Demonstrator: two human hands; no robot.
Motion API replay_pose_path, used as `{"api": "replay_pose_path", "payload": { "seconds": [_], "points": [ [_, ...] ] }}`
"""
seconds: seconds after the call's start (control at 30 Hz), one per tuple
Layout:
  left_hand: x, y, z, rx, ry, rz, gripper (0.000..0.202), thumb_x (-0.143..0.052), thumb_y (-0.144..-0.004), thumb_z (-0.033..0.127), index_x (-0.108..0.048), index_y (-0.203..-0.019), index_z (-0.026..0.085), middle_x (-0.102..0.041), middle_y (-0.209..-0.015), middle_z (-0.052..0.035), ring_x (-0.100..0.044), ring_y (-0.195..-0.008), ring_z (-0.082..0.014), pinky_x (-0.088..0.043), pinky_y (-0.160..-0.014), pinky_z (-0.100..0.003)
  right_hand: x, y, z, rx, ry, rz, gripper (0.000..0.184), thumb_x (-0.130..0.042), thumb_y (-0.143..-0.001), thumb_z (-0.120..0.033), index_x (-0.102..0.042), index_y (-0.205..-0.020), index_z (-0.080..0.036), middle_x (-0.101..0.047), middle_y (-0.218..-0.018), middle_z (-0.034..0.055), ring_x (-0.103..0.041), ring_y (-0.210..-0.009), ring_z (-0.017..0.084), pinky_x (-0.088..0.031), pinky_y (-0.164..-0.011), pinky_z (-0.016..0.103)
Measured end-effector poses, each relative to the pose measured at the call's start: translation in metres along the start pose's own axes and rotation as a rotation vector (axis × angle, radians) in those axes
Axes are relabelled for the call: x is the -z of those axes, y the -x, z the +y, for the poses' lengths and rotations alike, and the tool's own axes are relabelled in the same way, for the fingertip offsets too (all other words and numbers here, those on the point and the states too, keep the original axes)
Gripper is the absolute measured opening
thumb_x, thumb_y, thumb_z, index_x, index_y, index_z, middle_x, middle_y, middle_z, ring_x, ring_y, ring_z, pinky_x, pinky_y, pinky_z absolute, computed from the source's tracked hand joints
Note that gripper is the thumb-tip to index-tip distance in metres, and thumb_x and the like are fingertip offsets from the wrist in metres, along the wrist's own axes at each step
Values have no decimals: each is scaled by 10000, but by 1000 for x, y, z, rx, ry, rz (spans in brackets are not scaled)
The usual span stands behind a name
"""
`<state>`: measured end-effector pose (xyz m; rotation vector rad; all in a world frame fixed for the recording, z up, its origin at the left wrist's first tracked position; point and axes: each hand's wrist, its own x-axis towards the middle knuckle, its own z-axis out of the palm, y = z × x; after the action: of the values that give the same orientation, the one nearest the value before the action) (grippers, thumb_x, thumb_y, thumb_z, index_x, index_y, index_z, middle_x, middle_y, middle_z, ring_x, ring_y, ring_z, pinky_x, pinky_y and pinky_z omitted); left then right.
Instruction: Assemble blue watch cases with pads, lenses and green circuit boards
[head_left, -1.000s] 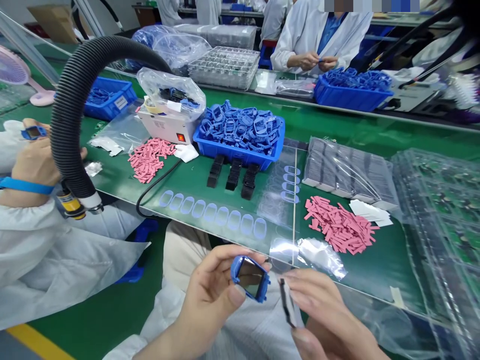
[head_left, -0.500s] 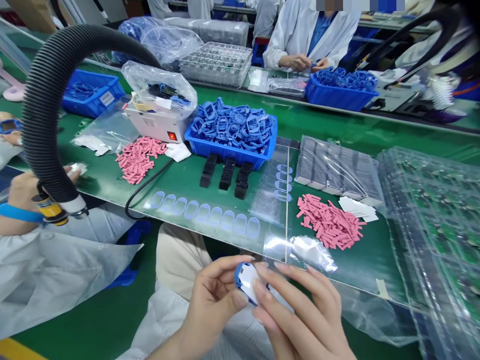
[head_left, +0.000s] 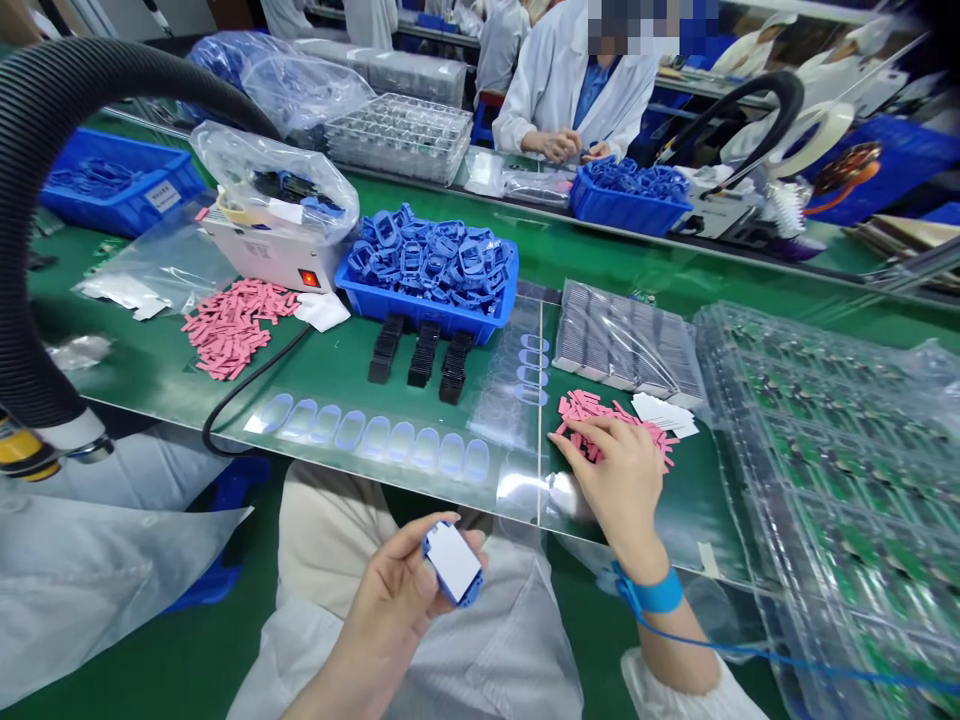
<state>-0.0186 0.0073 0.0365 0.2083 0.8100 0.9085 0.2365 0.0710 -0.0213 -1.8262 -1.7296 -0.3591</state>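
My left hand (head_left: 401,590) holds a small blue frame (head_left: 452,563) with a white panel set in it, low over my lap in front of the bench edge. My right hand (head_left: 616,470) has reached onto the green bench and rests on a heap of small pink strips (head_left: 581,408), fingers curled down into the pile. Whether a strip is pinched there is hidden. A blue wrist strap (head_left: 654,592) with a cord circles my right wrist.
A blue bin of blue frames (head_left: 431,262), three black stacks (head_left: 420,353), a second pink heap (head_left: 229,322), a white box (head_left: 259,250), bagged dark parts (head_left: 626,340) and clear trays of green boards (head_left: 840,440) crowd the bench. A black hose (head_left: 30,200) arcs left. A white-coated person (head_left: 570,90) works opposite.
My right hand left the blue frame and moved up and right onto the pink strips. The frame now shows a white panel in my left hand. The view shifted right.
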Motion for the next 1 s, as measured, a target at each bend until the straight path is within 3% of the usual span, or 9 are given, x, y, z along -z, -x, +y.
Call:
{"api": "replay_pose_path", "payload": {
  "seconds": [0.17, 0.43, 0.6, 0.67, 0.73, 0.8, 0.9, 1.0],
  "points": [
    [0, 0, -4, -2, -4, 19, 356, -836, -584, 384, -755, -909, 262, -785, -879, -19, -726, -819, -172, -558, -725, -205, -5, 3, -1, 12, 86, 5, 240, -602, -863, -354, -710, -725, -190, -712, -792, 35, -500, -752, 215, -309, -671, 347],
    [1, 0, -3, -8, -7, 8, 358, -832, -594, 383, -753, -921, 260, -786, -893, -18, -726, -816, -155, -557, -725, -178, -7, 1, 6, 78, 65, 106, 128, -599, -871, -253, -661, -786, -179, -712, -835, 45, -554, -782, 213, -348, -687, 345],
    [-2, -4, 0, -22, -4, -99, 307, -770, -696, 356, -735, -987, 265, -780, -940, -24, -723, -857, -150, -556, -756, -177, 22, -1, -16, 61, -122, 268, 53, -591, -869, -194, -627, -830, -188, -676, -848, 51, -604, -828, 204, -433, -760, 373],
    [-3, -7, 0, -13, 8, -163, 297, -734, -740, 355, -723, -1021, 260, -774, -974, -31, -720, -877, -146, -553, -773, -174, 43, 3, -36, 48, -302, 230, 64, -580, -869, -168, -620, -832, -202, -650, -862, 33, -603, -847, 189, -457, -773, 368],
    [-6, -9, 0, -7, 24, -208, 295, -714, -763, 352, -716, -1039, 248, -772, -983, -35, -718, -878, -140, -552, -769, -169, 62, 8, -56, 48, -664, 81, 104, -544, -880, -150, -621, -832, -202, -616, -903, 38, -579, -859, 184, -462, -756, 359],
    [-10, -10, -1, -6, 46, -229, 301, -713, -766, 349, -712, -1045, 238, -773, -970, -31, -716, -862, -128, -553, -757, -163, 75, 13, -72, 151, -883, -59, 123, -509, -897, -152, -620, -863, -192, -595, -935, 51, -563, -881, 190, -461, -757, 366],
    [-15, -10, -2, -7, 77, -264, 308, -709, -771, 351, -706, -1054, 228, -777, -936, -18, -714, -808, -105, -554, -711, -147, 80, 16, -83, 275, -959, -152, 132, -487, -910, -145, -615, -914, -180, -586, -954, 59, -553, -903, 197, -458, -769, 369],
    [-17, -9, -2, -14, 85, -306, 302, -693, -788, 350, -703, -1060, 221, -776, -937, -18, -716, -801, -106, -550, -689, -139, 77, 16, -83, 243, -1003, -133, 142, -469, -923, -152, -608, -917, -178, -571, -948, 58, -544, -904, 192, -454, -772, 362]
  ]
}}
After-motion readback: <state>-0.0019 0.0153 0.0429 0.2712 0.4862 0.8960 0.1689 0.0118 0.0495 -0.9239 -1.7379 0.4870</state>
